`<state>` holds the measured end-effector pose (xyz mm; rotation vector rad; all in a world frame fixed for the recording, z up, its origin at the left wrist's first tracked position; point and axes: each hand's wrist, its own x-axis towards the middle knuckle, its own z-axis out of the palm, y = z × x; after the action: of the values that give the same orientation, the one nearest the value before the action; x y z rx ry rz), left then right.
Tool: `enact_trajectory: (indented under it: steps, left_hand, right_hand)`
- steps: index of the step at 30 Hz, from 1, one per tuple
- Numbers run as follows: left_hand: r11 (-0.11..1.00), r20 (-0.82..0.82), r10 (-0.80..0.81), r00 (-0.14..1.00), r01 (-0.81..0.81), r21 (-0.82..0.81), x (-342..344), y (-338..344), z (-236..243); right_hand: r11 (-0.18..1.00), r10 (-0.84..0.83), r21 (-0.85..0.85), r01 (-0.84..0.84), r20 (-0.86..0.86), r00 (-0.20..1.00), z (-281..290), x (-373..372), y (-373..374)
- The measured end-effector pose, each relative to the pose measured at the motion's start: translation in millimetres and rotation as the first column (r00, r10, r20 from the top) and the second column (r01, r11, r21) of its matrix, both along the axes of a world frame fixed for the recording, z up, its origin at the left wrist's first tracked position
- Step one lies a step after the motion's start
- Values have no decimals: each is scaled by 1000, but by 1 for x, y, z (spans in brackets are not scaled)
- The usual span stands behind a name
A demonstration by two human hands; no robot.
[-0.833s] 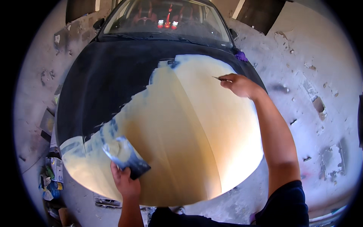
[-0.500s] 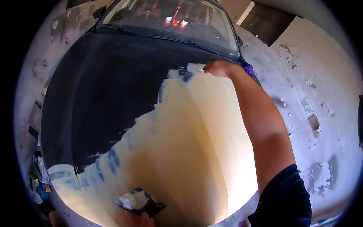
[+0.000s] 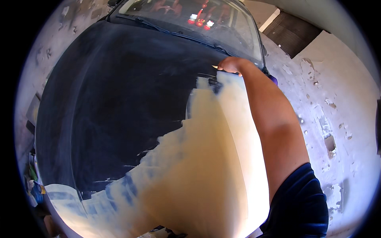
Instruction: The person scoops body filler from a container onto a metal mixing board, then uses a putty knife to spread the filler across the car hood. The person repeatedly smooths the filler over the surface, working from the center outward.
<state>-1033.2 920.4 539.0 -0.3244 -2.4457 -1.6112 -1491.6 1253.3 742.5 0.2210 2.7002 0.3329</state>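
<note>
My right hand (image 3: 230, 65) is closed on a thin pale-edged spreader (image 3: 215, 67) at the top edge of cream filler (image 3: 214, 158) on a dark car hood (image 3: 119, 99), near the windshield. The filler covers much of the hood's right and lower part, with a ragged, bluish, streaky edge. A dark sliver (image 3: 162, 230) at the bottom edge appears to be the top of the board seen earlier in my left hand; that hand itself is out of sight.
The windshield (image 3: 151, 12) with red-and-white ornaments (image 3: 200, 22) inside lies beyond the hood. A purple cloth (image 3: 273, 79) hangs at the hood's right corner. The patchy floor (image 3: 337, 111) surrounds the car, with clutter (image 3: 35, 190) at lower left and dark matting (image 3: 289, 33) at upper right.
My right hand has moved up toward the windshield and left along the filler's edge. My left hand and its board have dropped out through the lower edge as the view shifted.
</note>
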Motion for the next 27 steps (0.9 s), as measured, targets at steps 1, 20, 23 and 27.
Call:
enact_trajectory:
  steps: [1, 20, 23, 27]
  left_hand:
    - [997, 25, 1, 1000, -3, 77, -3, 2, 3]
    - [918, 216, -22, 976, -66, 391, 4, 13, 17]
    - [981, 221, 19, 975, -61, 184, 12, 11, 12]
    - [986, 250, 112, 962, -138, 92, 30, 8, -17]
  right_hand:
    - [999, -37, -9, 37, -18, 999, 0, -1, 0]
    - [989, -79, -126, 72, -50, 996, -4, 9, -33]
    - [990, -59, -133, 53, -42, 997, -4, 14, -28]
    - [991, -32, -127, 33, 3, 999, -1, 31, -40]
